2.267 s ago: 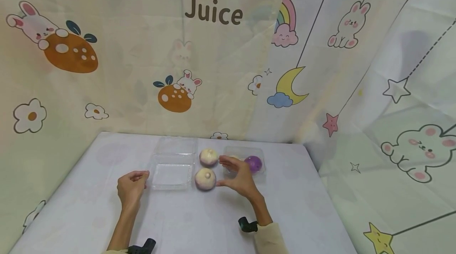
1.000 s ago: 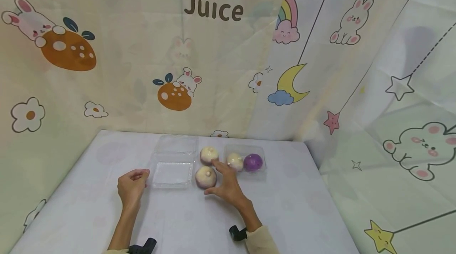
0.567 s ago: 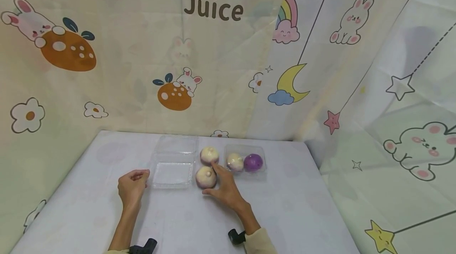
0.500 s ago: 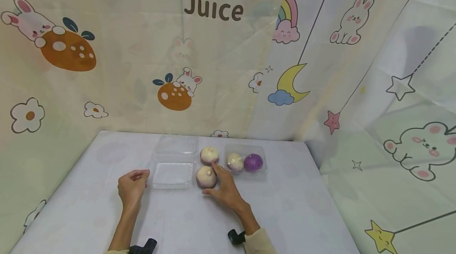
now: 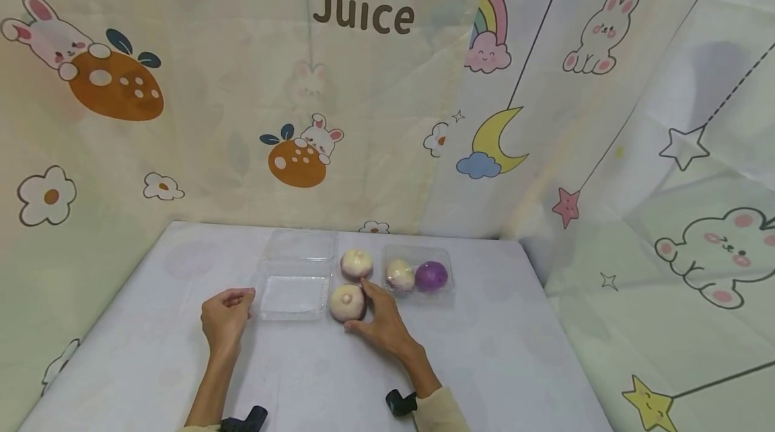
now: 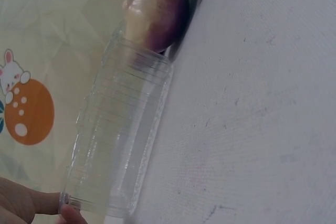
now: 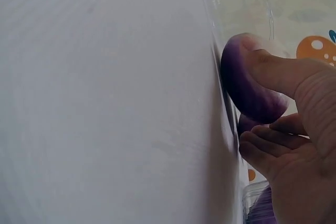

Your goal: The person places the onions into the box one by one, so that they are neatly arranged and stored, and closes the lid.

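In the head view my right hand (image 5: 390, 324) holds the nearer of two round cream-and-purple turnips (image 5: 348, 303), thumb on its near side and fingers on its far side. The right wrist view shows the thumb pressed against that turnip (image 7: 257, 87), which is tilted. Just behind it sits the second turnip (image 5: 356, 264). An open clear plastic box (image 5: 294, 297) lies to the left, its lid (image 5: 299, 245) folded back. My left hand (image 5: 224, 317) is at the box's left edge; in the left wrist view its thumb and finger pinch the rim of the box (image 6: 118, 145).
A second clear box (image 5: 448, 254) stands at the back right, with a cream turnip (image 5: 400, 275) and a purple ball-shaped one (image 5: 431, 276) in it. The white-covered table (image 5: 514, 351) meets printed cloth walls (image 5: 212, 82) at the back and sides.
My right hand has come left from in front of the right-hand box to the nearer turnip. That turnip has just tipped and shifted slightly left. My left hand stays in place.
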Tool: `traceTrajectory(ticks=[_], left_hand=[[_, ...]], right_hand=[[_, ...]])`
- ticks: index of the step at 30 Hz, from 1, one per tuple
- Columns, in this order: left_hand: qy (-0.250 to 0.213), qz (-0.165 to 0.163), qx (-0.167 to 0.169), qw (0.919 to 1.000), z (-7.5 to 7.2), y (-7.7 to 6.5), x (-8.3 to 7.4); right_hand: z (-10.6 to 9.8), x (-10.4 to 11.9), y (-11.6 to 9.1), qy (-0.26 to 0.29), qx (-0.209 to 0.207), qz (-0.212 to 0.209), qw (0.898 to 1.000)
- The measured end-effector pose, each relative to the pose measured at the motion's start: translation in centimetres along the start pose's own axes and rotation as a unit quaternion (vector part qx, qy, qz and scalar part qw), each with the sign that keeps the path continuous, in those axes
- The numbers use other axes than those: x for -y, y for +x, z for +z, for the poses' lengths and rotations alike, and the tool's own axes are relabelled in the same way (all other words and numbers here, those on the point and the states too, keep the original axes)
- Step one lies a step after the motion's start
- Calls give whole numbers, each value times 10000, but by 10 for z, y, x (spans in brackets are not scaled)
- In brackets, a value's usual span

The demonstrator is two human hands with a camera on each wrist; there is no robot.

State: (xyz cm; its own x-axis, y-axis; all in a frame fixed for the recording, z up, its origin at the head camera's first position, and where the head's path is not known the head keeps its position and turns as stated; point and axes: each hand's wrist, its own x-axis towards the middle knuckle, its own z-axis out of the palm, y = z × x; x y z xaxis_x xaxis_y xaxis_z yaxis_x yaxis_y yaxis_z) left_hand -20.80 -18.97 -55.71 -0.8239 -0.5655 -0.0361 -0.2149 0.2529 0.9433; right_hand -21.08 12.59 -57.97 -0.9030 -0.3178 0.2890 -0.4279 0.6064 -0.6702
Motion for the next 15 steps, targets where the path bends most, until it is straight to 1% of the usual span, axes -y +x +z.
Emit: traceTrajectory(ticks=[3,6,15], left_hand=[[46,-24,10,10000,-1,-1,1],[51,-27,8,10000,-1,-2,1],[62,18,-2,10000,0,-1,1]], right_hand=[[0,1,0,94,133,210,9996],[1,1,1,148,187,277,9993],[2,-1,3,255,148,209,9993]])
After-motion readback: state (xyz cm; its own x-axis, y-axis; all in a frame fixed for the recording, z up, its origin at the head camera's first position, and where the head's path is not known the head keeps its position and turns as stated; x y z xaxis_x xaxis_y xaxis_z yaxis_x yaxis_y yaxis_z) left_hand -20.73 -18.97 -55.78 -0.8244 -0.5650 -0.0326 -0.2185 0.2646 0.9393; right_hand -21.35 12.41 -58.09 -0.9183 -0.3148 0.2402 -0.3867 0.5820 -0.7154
